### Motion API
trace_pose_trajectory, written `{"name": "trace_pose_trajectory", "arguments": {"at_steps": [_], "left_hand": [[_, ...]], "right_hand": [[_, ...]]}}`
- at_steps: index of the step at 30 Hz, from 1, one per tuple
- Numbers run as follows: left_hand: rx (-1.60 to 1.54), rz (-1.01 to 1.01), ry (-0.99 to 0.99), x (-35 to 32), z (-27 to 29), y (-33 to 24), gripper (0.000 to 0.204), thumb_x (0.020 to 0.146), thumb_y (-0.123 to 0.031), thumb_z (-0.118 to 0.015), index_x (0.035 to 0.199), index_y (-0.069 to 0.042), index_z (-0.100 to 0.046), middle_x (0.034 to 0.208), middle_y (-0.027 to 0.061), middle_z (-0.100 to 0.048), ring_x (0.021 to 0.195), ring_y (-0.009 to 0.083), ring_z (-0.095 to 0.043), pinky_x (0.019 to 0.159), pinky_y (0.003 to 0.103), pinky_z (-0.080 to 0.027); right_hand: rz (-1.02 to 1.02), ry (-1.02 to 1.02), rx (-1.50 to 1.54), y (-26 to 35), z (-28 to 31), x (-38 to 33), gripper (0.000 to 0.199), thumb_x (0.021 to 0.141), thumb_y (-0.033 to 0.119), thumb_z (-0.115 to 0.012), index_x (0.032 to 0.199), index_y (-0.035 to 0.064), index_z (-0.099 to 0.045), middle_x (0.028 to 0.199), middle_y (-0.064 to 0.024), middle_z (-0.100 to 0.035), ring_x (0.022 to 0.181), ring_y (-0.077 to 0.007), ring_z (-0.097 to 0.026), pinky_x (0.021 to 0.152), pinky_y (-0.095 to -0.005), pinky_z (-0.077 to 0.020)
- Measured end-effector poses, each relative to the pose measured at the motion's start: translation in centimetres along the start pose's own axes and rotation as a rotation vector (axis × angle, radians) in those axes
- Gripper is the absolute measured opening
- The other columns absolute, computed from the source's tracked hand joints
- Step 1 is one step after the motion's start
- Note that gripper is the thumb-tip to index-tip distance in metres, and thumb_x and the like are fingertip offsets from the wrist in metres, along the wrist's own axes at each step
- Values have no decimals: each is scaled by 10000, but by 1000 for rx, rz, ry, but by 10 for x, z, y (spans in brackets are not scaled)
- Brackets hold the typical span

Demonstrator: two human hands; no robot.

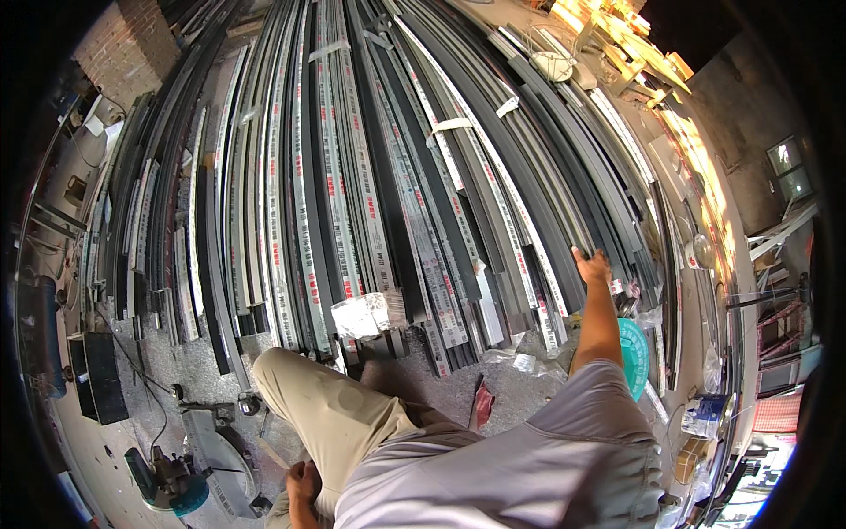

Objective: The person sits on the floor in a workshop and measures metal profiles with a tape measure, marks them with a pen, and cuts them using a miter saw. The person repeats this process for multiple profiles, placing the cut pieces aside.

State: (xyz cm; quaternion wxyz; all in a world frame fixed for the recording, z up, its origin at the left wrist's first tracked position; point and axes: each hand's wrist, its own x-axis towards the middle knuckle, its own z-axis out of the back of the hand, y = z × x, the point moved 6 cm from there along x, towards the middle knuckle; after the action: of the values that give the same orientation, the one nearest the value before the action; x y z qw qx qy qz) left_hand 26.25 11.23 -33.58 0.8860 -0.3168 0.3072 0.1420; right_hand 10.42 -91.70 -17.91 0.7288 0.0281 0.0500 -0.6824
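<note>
Long metal profiles (pixel 379 159), dark grey, black and white, lie side by side on the floor in front of me; many carry printed protective film. My right arm stretches forward, and my right hand (pixel 592 264) is over the dark profiles (pixel 564 212) on the right, near their closer ends. Its thumb stands apart from the fingers, with nothing visible gripped. Down beside my thigh, my left hand (pixel 304 482) is loosely curled in, and no object shows in it. Crumpled clear wrapping (pixel 368 315) covers the near ends of some middle profiles.
A turquoise plastic basket (pixel 634 357) stands beside my right arm. At lower left are a power saw (pixel 167 480), a black box (pixel 97 377) and a cable. A red packet (pixel 482 404) lies on the floor by my legs. Yellowish boards (pixel 621 44) are piled far right.
</note>
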Motion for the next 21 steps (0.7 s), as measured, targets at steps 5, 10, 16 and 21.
{"name": "trace_pose_trajectory", "arguments": {"at_steps": [5,10,16,21], "left_hand": [[74,-5,6,0,-4,-25,495,932,-370,-694,1193,50,-712,1124,235,-745,1045,347,-718,943,413,-544],[62,-27,5,3,-9,-17,478,961,-340,-685,1219,62,-696,1128,216,-737,1020,307,-708,923,398,-546],[-33,-134,48,17,-13,4,399,990,-270,-662,1205,64,-695,1084,204,-754,968,272,-717,875,380,-555],[-150,-86,111,3,-12,-7,330,1012,-186,-614,1200,77,-676,1037,151,-753,931,210,-696,878,343,-534]], "right_hand": [[99,78,-85,5,0,-15,1027,885,899,-374,1358,30,-649,1374,-243,-643,1318,-395,-597,1115,-475,-469],[321,129,-76,84,-18,-116,962,921,866,-343,1050,16,-774,1087,-248,-742,1109,-395,-705,961,-476,-544],[471,-194,16,97,-39,-157,646,993,605,-505,927,10,-747,1063,-198,-697,996,-385,-705,888,-484,-557],[419,-171,163,74,-32,-131,654,1040,581,-446,893,23,-755,1047,-174,-685,1030,-390,-656,904,-498,-523]]}}
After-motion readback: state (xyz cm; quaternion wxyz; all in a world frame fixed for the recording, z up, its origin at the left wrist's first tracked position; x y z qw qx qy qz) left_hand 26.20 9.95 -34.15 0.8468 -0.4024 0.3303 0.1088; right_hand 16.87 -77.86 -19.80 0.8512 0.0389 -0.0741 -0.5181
